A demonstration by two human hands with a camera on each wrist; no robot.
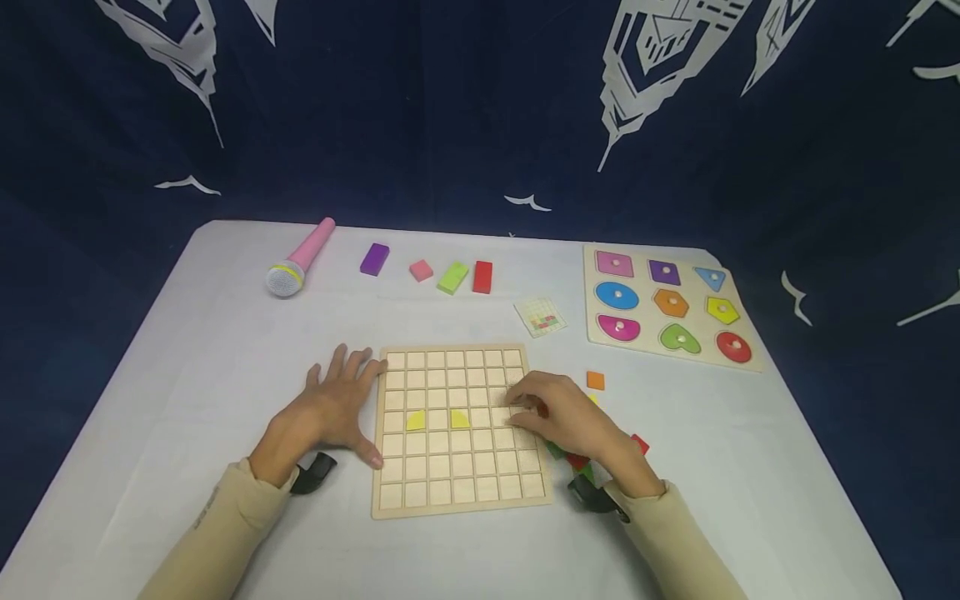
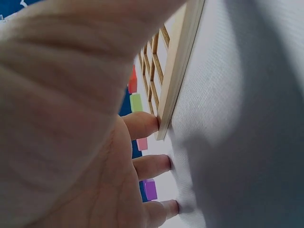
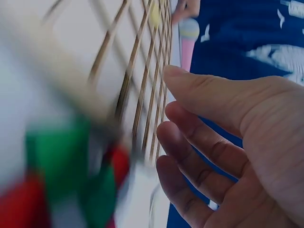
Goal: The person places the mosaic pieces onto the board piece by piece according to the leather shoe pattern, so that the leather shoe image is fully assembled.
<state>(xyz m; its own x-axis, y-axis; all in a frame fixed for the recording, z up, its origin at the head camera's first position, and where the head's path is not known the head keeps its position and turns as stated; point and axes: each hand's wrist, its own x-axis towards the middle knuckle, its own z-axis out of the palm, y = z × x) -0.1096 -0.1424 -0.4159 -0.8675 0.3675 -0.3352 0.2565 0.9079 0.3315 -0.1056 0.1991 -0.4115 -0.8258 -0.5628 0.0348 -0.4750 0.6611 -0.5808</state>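
A wooden grid board [image 1: 462, 511] lies on the table with two yellow rounded pieces, a left one [image 1: 416, 420] and a right one [image 1: 460, 419], in cells of one row. My left hand [image 1: 327, 408] is spread along the board's left edge, thumb and a fingertip against it. Over the right columns hovers my right hand [image 1: 564, 412], fingers loosely bent; its thumb [image 3: 204, 90] stands apart from the fingers, with nothing seen between them. Green pieces [image 3: 61, 152] and red pieces [image 1: 577, 461] lie beside the board, partly hidden under the right wrist.
A pink toy microphone [image 1: 311, 246] lies at the back left. Purple [image 1: 374, 259], pink [image 1: 421, 270], green [image 1: 452, 277] and red blocks [image 1: 482, 277] line the back, near a pattern card [image 1: 541, 317]. A shape puzzle [image 1: 637, 339] sits back right; an orange square [image 1: 596, 381] lies below it.
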